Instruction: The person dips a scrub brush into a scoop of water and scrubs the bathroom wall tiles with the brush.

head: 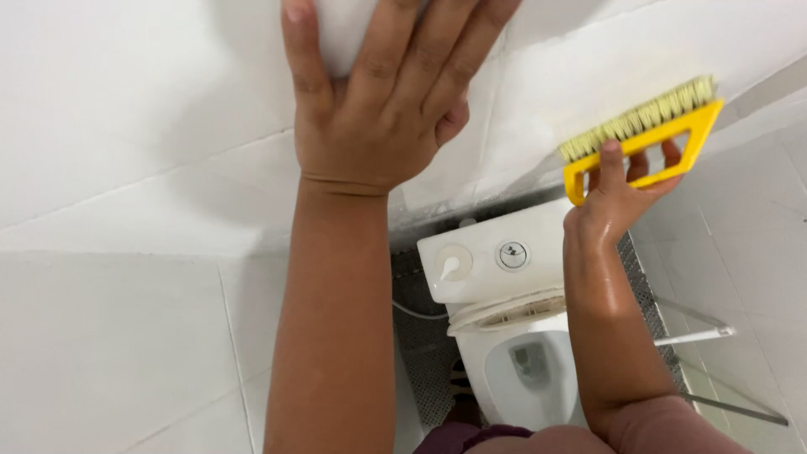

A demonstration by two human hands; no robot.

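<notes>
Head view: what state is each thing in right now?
Left hand: fingers spread, pressed flat on the white wall.
Right hand: gripping the yellow brush, bristles against the wall.
Toilet: lid and seat up, bowl open.
Flush button: on the tank top, untouched.

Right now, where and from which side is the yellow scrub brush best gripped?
By its open loop handle, from the back, opposite the bristles. The yellow scrub brush has a slot along its back that fingers pass through, as the right hand shows, which leaves the bristles free against the white wall tile. The left hand presses flat on the wall.
</notes>
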